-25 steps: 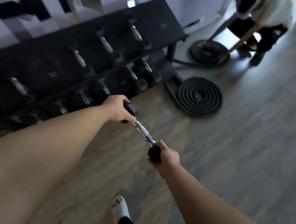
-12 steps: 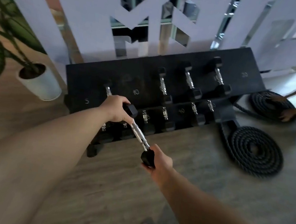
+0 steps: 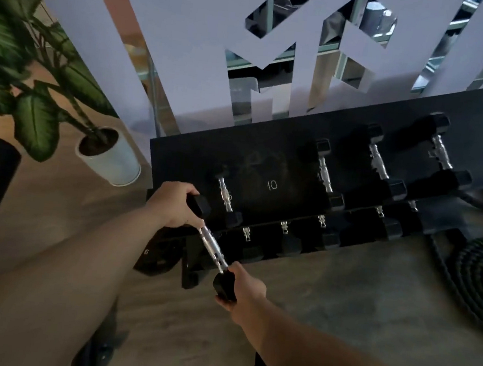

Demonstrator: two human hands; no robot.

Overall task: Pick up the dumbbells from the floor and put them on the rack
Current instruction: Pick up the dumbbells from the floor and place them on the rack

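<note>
Dumbbell (image 3: pixel 213 243) is held in the air at the rack's (image 3: pixel 266 161) left end, over the lower shelf. Left hand (image 3: pixel 170 205) clamps the far head, right hand (image 3: pixel 243 290) cups the near head; nobody's on the handle. Risk: end-only grip slips and it drops on the racked dumbbells or the floor. Versus half a second ago: rack closer, potted plant (image 3: pixel 65 101) larger in view, grip unchanged.
</note>
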